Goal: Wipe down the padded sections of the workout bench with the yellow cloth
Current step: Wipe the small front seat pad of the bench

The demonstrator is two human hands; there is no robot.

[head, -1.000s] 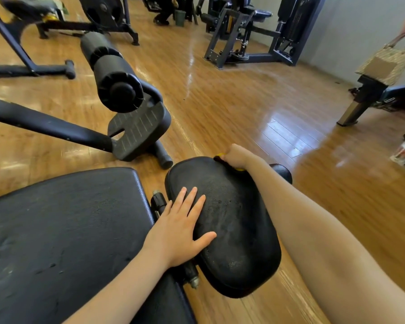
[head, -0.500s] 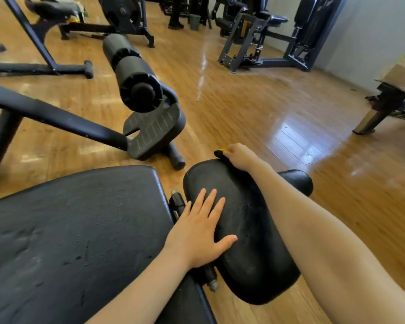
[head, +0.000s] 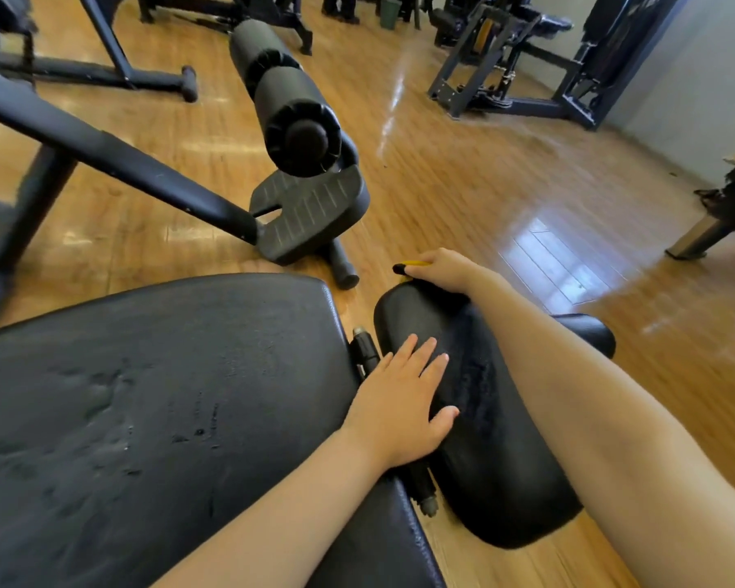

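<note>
Two black padded sections of the bench fill the lower view: a large worn pad on the left and a smaller rounded pad on the right. My left hand lies flat, fingers straight, on the near left side of the small pad. My right hand curls over the small pad's far end and grips the yellow cloth, of which only a thin yellow strip with a dark tip shows past the fingers.
A metal adjustment pin sits in the gap between the pads. Beyond stand the bench's foam roller, ribbed footplate and sloping black frame bar. Other gym machines stand on the wooden floor at the back.
The camera view has shifted, so the bench sits further right and lower in frame. My right hand with the cloth has slid slightly past the small pad's far edge. The left hand stays flat on the pad.
</note>
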